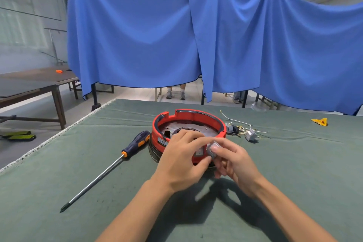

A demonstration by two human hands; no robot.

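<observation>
A round red appliance base (pixel 188 122) with an open top and a metal plate inside sits in the middle of the green-covered table (pixel 68 173). My left hand (pixel 182 161) lies over its near rim, fingers curled at the red edge. My right hand (pixel 233 161) pinches a small grey plastic part (pixel 213 148) just at the rim's near right side, close to my left fingertips. Both hands hide the front of the base.
A long screwdriver (pixel 110 167) with a dark blue and orange handle lies left of the base. Loose wires and a small grey block (pixel 250 135) lie to its right. A yellow piece (pixel 321 121) rests far right. Blue cloth (pixel 137 35) hangs behind; another table (pixel 29 84) stands left.
</observation>
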